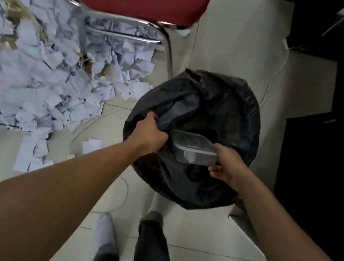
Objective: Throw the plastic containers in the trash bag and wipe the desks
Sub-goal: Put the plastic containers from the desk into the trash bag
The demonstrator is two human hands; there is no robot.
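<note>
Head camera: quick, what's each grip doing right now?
Left grip: closed on the trash bag, gripping its rim.
Right grip: closed on the plastic container, held over the bag's mouth.

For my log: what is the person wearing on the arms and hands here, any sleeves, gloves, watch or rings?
Nothing shows on either. The left hand and right hand are ungloved, with no ring or watch visible. The left forearm and right forearm are bare to the frame edge, so no sleeve appears. Lower down are dark trousers and a white sock.
</note>
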